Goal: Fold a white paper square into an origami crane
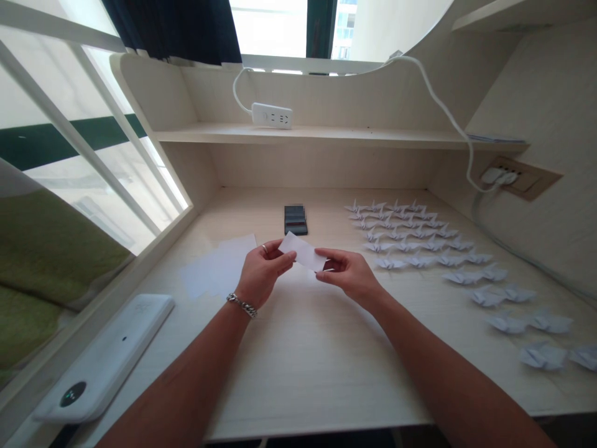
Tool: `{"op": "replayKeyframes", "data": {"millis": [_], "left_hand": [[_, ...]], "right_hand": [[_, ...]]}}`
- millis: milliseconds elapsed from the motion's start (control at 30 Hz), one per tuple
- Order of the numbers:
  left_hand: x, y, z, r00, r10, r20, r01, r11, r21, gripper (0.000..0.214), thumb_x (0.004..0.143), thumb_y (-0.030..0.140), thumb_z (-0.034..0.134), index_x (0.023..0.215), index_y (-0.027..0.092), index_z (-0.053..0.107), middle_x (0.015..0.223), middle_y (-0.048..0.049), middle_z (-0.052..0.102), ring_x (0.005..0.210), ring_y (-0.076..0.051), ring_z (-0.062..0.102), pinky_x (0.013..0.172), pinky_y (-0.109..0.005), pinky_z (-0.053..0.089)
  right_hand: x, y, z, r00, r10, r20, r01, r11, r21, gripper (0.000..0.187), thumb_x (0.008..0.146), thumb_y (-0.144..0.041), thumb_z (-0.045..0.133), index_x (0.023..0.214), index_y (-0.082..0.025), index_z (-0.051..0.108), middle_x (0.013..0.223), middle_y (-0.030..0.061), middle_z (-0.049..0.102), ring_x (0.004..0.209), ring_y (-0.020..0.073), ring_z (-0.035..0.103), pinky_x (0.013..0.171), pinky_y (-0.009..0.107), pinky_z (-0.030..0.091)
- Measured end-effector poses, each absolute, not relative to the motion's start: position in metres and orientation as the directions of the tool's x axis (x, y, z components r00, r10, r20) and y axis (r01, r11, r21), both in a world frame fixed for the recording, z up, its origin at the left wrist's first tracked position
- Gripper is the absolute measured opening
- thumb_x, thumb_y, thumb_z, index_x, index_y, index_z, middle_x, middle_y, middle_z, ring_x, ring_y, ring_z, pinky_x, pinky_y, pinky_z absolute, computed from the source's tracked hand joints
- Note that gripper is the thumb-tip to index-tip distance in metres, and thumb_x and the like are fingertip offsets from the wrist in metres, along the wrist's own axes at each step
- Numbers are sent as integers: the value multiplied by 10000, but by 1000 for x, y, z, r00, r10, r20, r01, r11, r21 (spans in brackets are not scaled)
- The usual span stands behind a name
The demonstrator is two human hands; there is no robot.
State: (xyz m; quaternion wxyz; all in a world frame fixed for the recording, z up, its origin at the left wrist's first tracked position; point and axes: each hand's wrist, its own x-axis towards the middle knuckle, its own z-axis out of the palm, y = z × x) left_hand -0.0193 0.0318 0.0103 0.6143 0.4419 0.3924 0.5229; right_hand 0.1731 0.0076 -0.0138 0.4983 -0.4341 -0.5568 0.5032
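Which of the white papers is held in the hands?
The small piece between the left hand and right hand; the sheets and cranes rest on the desk.

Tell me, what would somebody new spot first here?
Probably the rows of folded white paper cranes on the right of the pale wooden desk. Next, the small flat white paper held by the left hand and right hand, mid-picture. Then the long white device with a round dark display, lower left.
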Motion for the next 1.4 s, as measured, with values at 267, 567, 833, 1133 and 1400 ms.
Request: {"op": "replayKeyframes", "data": {"millis": [267,567,833,1133,1400], "left_hand": [[-14,29,5,276,959,64,-346,37,937,487,616,194,817,1044,152,588,1068,-113,694,957,-201,656,854,-342,499],[-12,30,2,271,958,90,-362,15,932,413,634,164,804,952,150,541,1156,-124,658,1048,-221,635,921,-364,481],[-13,30,-1,265,962,63,-362,39,931,433,615,141,793,971,135,546,1132,-126,662,1008,-215,643,893,-346,483],[-5,31,-2,101,992,-77,-282,103,954,461,617,181,713,1035,156,520,848,-27,670,784,-186,641,691,-320,519],[-7,26,-1,-11,999,50,266,-45,963,345,621,311,759,881,141,609,795,-38,679,710,-180,634,617,-272,496]], "right_hand": [[165,4,-8,-147,989,7,-300,-38,-953,535,528,-233,854,1040,-168,712,811,41,706,786,188,657,770,348,491],[162,0,-4,-202,979,-38,-275,-94,-957,457,615,-316,811,1048,-205,715,980,74,717,846,186,679,744,304,499],[155,3,-9,-16,1000,-16,-96,-17,-995,352,740,-475,679,909,-167,715,849,66,709,792,191,673,656,286,525],[150,5,-19,118,992,-39,-115,-25,-993,330,762,-473,637,811,-147,640,725,37,655,691,168,632,655,312,538],[149,0,-11,-42,996,80,79,84,-993,281,743,-405,673,882,-161,657,826,44,692,777,183,637,714,288,496]]}}
